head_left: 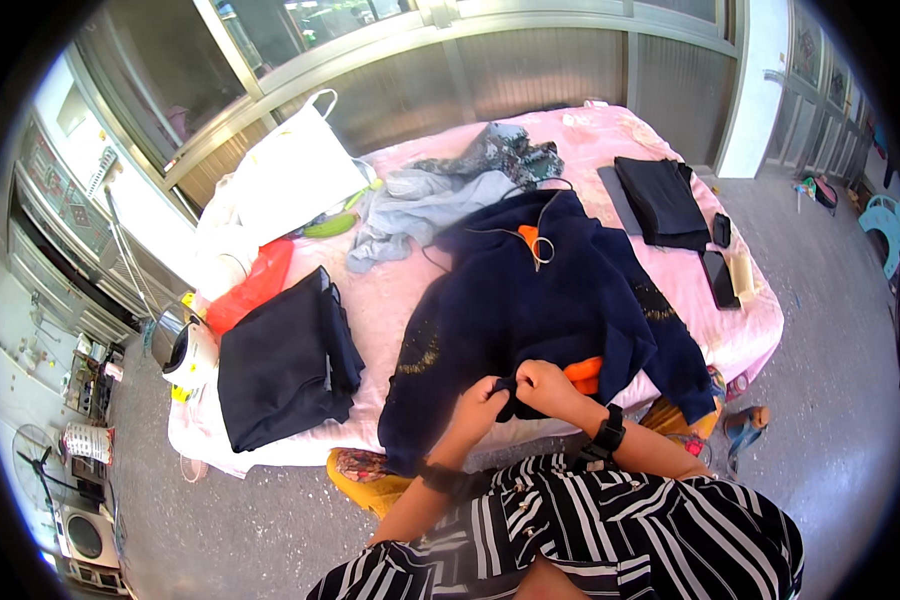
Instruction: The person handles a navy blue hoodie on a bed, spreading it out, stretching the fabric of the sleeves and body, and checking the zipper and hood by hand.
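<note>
A dark navy long-sleeved top [530, 300] with gold speckles on its sleeves lies spread in front of me. Both hands are at its near edge, close together. My left hand [482, 402] is closed, its fingers pinching the dark fabric of the hem. Just to its right, my right hand [552, 388] is closed on the same edge. An orange patch [584, 375] shows beside my right hand, at the hem. At the collar there is a second bit of orange [529, 237] with a pale ring-shaped loop [542, 250].
The top lies on a pink-covered table or bed [610, 140]. Folded black clothes [288, 365] sit at left, more folded dark clothes [662, 203] at far right, with a phone [718, 279]. Grey clothing [410, 205], a white bag [295, 170] and a red plastic bag [258, 288] lie farther back.
</note>
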A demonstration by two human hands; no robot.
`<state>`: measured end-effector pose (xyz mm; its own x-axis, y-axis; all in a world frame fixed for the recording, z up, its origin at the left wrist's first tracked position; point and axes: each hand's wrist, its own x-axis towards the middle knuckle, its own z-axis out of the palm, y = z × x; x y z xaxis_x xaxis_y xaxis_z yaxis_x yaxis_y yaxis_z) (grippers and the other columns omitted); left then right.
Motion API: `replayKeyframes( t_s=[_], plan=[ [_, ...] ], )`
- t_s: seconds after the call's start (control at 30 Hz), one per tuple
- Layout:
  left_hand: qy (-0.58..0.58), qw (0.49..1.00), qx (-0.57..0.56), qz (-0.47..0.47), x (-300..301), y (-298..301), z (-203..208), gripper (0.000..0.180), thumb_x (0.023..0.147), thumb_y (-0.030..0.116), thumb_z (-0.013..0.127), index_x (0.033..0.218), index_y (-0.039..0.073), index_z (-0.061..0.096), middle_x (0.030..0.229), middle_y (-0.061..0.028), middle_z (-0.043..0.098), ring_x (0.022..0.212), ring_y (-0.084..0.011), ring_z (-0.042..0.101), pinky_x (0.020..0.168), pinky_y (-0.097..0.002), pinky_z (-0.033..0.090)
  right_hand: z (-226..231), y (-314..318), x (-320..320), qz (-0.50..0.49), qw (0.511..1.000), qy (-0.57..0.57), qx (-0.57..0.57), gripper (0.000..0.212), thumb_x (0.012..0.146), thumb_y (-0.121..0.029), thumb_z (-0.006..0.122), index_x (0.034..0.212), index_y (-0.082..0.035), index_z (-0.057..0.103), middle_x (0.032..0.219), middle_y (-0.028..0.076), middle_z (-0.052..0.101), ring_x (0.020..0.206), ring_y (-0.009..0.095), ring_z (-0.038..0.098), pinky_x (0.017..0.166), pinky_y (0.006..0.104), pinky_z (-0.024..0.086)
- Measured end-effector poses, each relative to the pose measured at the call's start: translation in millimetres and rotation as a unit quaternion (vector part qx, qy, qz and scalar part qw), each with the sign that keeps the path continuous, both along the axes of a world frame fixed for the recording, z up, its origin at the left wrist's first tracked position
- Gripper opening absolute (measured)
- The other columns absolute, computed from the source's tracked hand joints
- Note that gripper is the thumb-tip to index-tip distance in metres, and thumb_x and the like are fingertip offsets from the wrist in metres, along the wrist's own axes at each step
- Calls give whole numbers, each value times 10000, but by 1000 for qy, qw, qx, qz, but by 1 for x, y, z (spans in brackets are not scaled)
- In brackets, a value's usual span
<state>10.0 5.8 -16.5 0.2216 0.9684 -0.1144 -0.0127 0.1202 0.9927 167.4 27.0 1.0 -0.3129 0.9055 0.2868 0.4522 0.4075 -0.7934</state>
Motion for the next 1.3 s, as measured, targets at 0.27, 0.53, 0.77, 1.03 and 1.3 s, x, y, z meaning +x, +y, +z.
replayKeyframes(
  t_s=[0.27, 0.53, 0.77, 1.03, 1.3],
  plan=[
    [117, 990, 84, 15, 2, -3, 16, 143, 787, 110, 506, 877, 7, 548, 727, 8, 532, 654, -57, 477, 583, -203, 396, 7, -3, 1, 2, 998, 58, -17, 72, 690, -71, 492, 692, -5, 521, 662, 161, 544, 654, 310, 540, 594, 368, 427],
    [117, 991, 65, 22, 3, 1, 15, 127, 778, 113, 519, 857, 21, 557, 701, -11, 538, 632, -59, 482, 565, -214, 401, 8, 0, -1, 38, 999, -7, 22, 139, 756, -132, 461, 751, -10, 528, 743, 160, 557, 743, 333, 537, 673, 400, 426],
    [155, 981, 116, 27, 8, 2, 17, 139, 771, 121, 520, 850, 12, 554, 706, -34, 549, 635, -89, 501, 579, -237, 412, 15, -1, -1, 18, 998, -55, 31, 141, 750, -116, 440, 761, -14, 537, 750, 169, 562, 761, 341, 537, 680, 421, 420],
    [157, 977, 139, 19, 9, -1, 18, 142, 774, 126, 516, 856, 16, 553, 696, -31, 548, 626, -82, 492, 567, -231, 406, 17, 0, 0, 10, 994, -80, 72, 103, 676, -99, 466, 711, -19, 521, 701, 165, 549, 710, 341, 533, 644, 428, 421],
    [22, 995, 65, 69, 1, 6, 9, 111, 789, 127, 521, 784, 17, 533, 636, 20, 481, 550, -48, 416, 488, -213, 345, 19, -1, 11, 16, 998, 3, 60, 59, 669, -68, 500, 657, -11, 490, 628, 152, 516, 612, 317, 518, 551, 378, 406]
  ],
)
